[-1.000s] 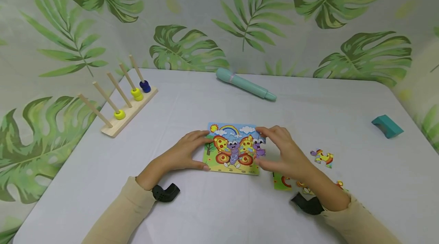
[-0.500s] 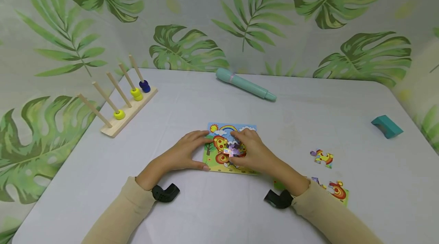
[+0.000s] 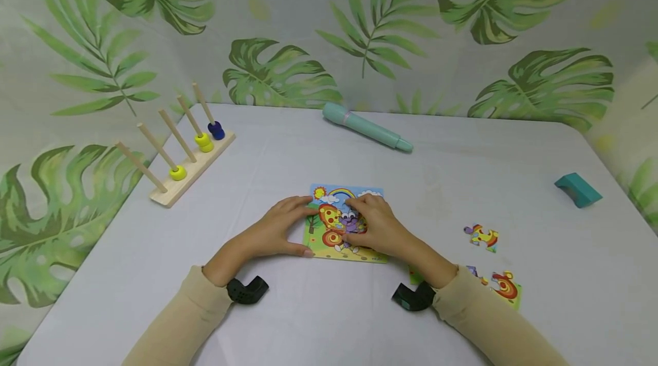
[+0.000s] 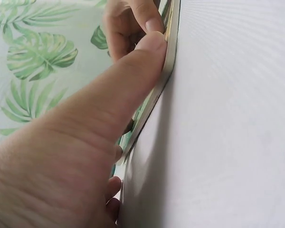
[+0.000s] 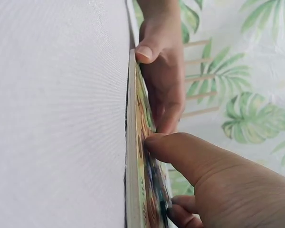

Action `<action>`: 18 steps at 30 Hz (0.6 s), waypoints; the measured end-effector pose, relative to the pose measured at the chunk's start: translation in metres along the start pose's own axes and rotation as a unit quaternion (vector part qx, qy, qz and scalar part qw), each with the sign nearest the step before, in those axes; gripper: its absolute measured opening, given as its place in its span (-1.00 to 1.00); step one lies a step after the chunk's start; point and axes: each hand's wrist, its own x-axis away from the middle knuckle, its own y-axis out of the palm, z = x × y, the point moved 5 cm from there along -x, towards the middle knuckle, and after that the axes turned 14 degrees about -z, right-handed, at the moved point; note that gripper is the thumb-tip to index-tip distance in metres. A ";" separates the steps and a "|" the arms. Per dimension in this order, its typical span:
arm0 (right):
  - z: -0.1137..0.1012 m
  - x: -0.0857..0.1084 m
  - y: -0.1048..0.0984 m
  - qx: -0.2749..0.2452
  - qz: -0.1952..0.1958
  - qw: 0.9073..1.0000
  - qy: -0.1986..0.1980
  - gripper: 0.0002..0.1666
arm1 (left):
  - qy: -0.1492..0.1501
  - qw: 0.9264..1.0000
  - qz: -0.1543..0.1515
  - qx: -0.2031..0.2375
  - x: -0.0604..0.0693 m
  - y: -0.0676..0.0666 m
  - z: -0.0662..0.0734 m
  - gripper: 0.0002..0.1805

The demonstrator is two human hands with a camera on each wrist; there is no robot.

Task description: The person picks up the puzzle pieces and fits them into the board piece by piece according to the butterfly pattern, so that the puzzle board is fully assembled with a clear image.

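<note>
A square puzzle board [image 3: 321, 249] with a butterfly picture lies flat on the white table, in the middle of the head view. My left hand [image 3: 272, 226] rests against its left side, thumb at the near corner and fingers farther up, fairly straight. Over the butterfly's face, my right hand [image 3: 382, 226] pinches a purple-faced puzzle piece [image 3: 351, 222] between thumb and fingers, down on the board. This hand covers the board's right part. The right wrist view shows the board edge-on [image 5: 132, 142], my right thumb touching its picture side. My left thumb [image 4: 145, 50] touches the board's edge in the left wrist view.
Loose puzzle pieces [image 3: 483, 237] lie at the right, others [image 3: 506, 286] partly under my right sleeve. A wooden peg stand [image 3: 216, 155] with yellow and blue beads stands far left. Toward the back lies a mint-green, microphone-shaped object [image 3: 367, 128]; a teal arch block [image 3: 578, 189] is far right.
My right hand has carried the puzzle piece leftward from the board's right edge onto its middle, then stayed there. The left hand has kept its place.
</note>
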 end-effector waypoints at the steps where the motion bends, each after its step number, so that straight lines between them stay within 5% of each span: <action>1: 0.000 0.000 0.000 0.002 0.000 1.000 0.000 -0.21 | 0.003 1.000 0.005 0.000 0.000 0.000 0.001 -0.12; 7: 0.003 -0.001 0.001 0.008 -0.003 1.000 -0.004 -0.20 | 0.034 0.999 0.034 -0.022 -0.005 0.003 0.012 -0.22; 12: 0.004 -0.001 0.002 0.002 -0.007 1.000 -0.008 -0.19 | 0.067 0.994 0.021 -0.083 -0.009 0.010 0.023 -0.33; 18: 0.005 -0.001 0.002 -0.005 -0.011 1.000 -0.006 -0.20 | 0.068 0.991 0.013 -0.116 -0.009 0.013 0.026 -0.41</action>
